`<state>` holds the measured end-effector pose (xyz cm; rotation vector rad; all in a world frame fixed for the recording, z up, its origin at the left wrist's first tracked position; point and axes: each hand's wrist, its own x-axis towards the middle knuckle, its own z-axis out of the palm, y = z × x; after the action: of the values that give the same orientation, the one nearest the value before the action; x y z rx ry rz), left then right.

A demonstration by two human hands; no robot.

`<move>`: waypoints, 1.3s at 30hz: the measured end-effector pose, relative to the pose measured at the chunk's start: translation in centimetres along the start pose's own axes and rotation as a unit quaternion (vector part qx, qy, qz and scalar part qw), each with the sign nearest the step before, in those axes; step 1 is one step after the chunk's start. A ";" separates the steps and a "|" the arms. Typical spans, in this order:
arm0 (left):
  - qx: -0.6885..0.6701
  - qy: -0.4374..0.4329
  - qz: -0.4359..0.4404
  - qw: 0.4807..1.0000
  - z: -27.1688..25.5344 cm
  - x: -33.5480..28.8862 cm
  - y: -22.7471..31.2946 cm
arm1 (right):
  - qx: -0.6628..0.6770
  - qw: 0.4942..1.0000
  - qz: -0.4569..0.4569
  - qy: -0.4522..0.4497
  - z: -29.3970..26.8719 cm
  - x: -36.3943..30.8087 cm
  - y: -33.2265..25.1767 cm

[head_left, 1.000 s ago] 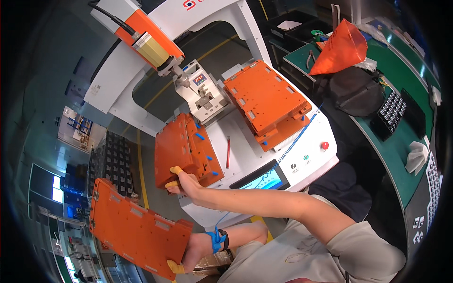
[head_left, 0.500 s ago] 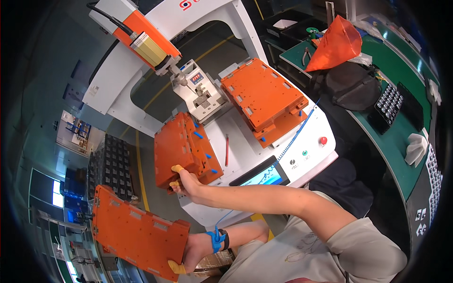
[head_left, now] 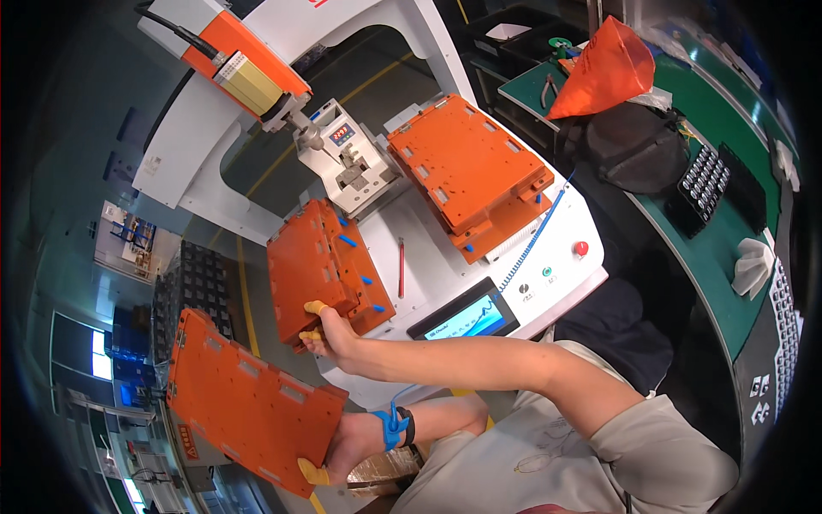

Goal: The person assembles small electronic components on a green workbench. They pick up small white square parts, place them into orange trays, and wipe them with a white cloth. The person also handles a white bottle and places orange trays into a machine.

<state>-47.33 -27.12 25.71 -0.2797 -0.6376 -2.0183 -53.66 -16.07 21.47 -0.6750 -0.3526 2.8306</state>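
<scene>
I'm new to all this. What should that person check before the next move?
1. Loose orange panel held: ok, by the left fingers.
2. Right fingers on the left orange fixture: ok, at its near end.
3. Blue wrist strap worn: ok, on the left arm.
4. White machine bed free of stray items: not ok, a red stick lies there.
5. Grip firmness: cannot tell.

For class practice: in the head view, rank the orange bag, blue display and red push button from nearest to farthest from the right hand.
1. Blue display, right of the right hand
2. Red push button, farther right
3. Orange bag, upper right
</scene>
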 end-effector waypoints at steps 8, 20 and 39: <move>-0.004 -0.026 -0.019 0.999 0.5 -1.5 0.0 | -0.242 0.966 0.007 -0.090 0.7 -3.8 -3.3; -0.064 -0.470 -0.211 0.855 3.5 -16.1 5.4 | -0.531 0.794 -0.242 -0.174 -6.4 -26.8 -15.1; 0.463 -0.580 0.033 0.669 -12.8 -12.8 0.0 | -0.048 0.721 -0.690 0.053 -29.0 -40.4 -12.8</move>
<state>-39.98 -24.61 9.35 -0.9315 -2.2695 -0.9536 -3.01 -9.02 16.67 -0.3038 -0.6270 1.3232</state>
